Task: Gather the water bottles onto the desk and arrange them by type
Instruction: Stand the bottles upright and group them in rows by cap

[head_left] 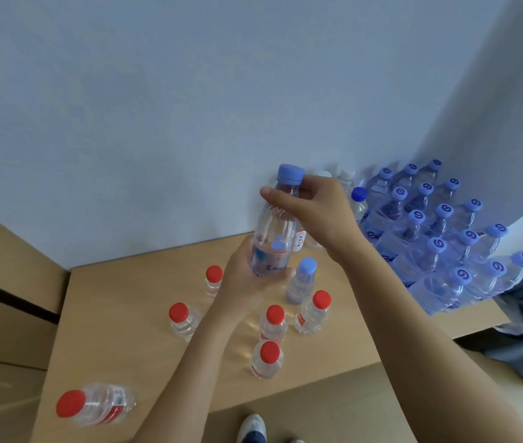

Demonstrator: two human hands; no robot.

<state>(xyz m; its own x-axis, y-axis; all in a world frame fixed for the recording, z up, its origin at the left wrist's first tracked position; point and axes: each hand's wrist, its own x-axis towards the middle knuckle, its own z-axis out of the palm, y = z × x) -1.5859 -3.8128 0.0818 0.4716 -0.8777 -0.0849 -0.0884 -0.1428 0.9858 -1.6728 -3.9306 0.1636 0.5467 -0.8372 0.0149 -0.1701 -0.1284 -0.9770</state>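
I hold a clear blue-capped bottle (275, 225) up above the wooden desk (125, 321). My left hand (250, 276) grips its labelled lower part, and my right hand (311, 209) grips its neck just under the cap. Beneath it stands a second blue-capped bottle (301, 282). Several red-capped bottles stand around it, among them one (213, 279) at the back left, one (183, 321) further left and one (314, 311) on the right. Another red-capped bottle (97, 402) lies on its side at the desk's front left corner.
A shrink-wrapped pack of blue-capped bottles (439, 238) fills the desk's right end against the wall. A dark-blue-capped bottle (358, 203) and white-capped bottles (346, 177) stand behind my right hand. Cardboard boxes (4, 282) sit to the left. A shoe (252, 428) shows below the desk's front edge.
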